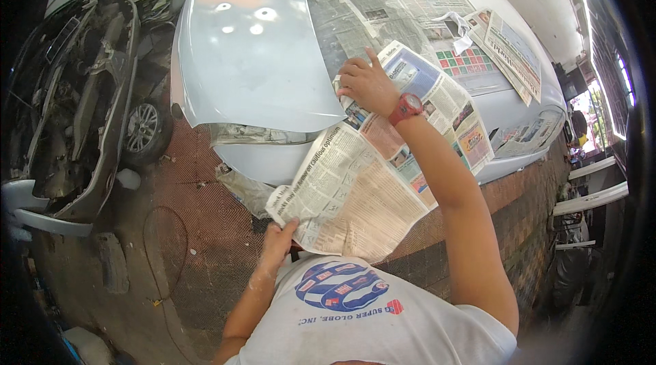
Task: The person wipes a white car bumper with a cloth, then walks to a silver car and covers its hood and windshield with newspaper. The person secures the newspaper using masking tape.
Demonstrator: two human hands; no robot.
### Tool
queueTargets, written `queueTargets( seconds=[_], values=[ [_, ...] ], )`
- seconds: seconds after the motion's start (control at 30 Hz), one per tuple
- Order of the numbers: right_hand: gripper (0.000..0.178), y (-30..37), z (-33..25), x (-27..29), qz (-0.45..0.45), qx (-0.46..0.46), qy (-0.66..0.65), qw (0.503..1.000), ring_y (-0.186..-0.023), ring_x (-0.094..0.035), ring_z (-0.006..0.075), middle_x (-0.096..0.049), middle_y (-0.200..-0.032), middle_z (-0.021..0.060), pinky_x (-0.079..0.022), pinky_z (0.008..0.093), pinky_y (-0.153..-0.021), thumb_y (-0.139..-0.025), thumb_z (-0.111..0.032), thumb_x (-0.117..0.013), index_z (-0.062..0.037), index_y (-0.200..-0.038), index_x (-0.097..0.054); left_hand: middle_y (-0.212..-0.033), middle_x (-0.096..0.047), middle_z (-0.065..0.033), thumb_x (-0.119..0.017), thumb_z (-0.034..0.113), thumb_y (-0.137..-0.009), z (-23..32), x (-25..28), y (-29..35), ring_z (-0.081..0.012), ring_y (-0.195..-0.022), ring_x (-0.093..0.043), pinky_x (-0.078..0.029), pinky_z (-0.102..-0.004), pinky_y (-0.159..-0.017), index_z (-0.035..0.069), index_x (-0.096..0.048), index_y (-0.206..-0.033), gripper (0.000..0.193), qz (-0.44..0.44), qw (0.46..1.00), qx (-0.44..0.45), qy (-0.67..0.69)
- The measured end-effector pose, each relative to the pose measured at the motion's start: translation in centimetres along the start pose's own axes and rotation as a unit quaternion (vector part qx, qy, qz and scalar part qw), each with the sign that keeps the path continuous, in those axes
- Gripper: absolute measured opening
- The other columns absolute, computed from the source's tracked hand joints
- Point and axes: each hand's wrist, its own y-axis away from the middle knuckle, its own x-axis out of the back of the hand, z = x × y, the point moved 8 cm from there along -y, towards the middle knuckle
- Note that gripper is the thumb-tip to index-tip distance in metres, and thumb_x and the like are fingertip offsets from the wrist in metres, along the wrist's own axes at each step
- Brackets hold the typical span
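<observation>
A large newspaper sheet (362, 191) hangs between my two hands, across the lower edge of a pale car body. At its lower left corner, my left hand (277, 241) pinches the paper between thumb and fingers. My right hand (369, 85), with a red watch (408, 106) on the wrist, grips the upper edge of the sheet beside the edge of a glossy pale panel (260, 78). Its fingers are bent round the paper and partly hidden. More newspaper (383, 6) covers the body beyond, and a white crumpled strip (459, 30) lies on it.
Folded newspapers (509, 58) rest on the car at the right. Papered-over glass or lamp (529, 134) shows at the right corner. To the left stand a stripped car shell (75, 105) and a wheel (145, 126). A thin hose (154, 256) curls over the tiled floor.
</observation>
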Motion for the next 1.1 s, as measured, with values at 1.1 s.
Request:
queueTargets(
  seconds=[1.1],
  values=[
    [0.013, 4.2, 2.7, 0.2, 0.042, -0.144, -0.136, 0.979, -0.137, -0.045, 0.0358, -0.058, -0.138, 0.0126, -0.031, 0.0549, -0.118, -0.087, -0.021, -0.075, -0.0090, -0.089, -0.073, -0.130, -0.065, -0.0231, -0.067, 0.032, -0.094, 27.7, 7.1, -8.0, -0.0430, -0.128, -0.056, -0.042, -0.0546, -0.107, 0.002, -0.068, -0.125, 0.043, 0.437, 0.632, -0.351, -0.535]
  ],
)
